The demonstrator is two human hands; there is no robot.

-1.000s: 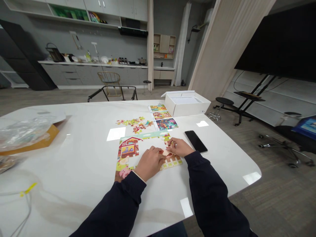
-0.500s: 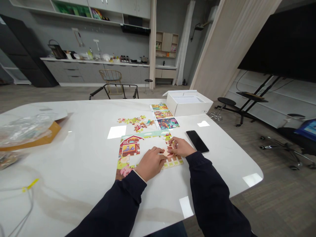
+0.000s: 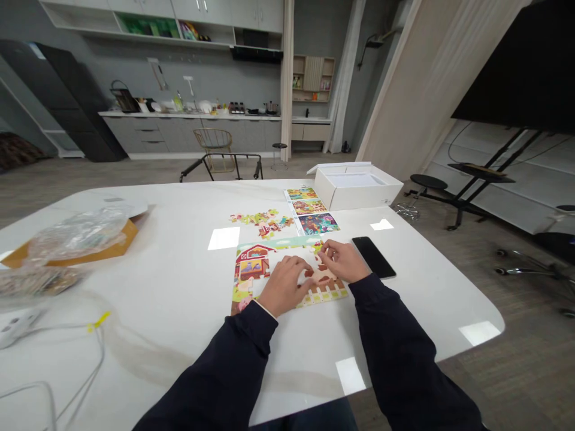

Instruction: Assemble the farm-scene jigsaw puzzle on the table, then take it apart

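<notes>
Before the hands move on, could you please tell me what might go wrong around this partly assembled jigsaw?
The left hand lies over the partly assembled, colourful farm jigsaw, so a sideways drag might pull joined pieces apart.

The flat black rectangular phone lies close beside the right hand and could get knocked.

The small multicoloured loose pieces lie just beyond the jigsaw, so a careless reach might scatter them.

White table (image 3: 179, 251); puzzle (image 3: 324, 278), loose pieces (image 3: 270, 224), phone (image 3: 374, 257), box (image 3: 363, 197)
</notes>
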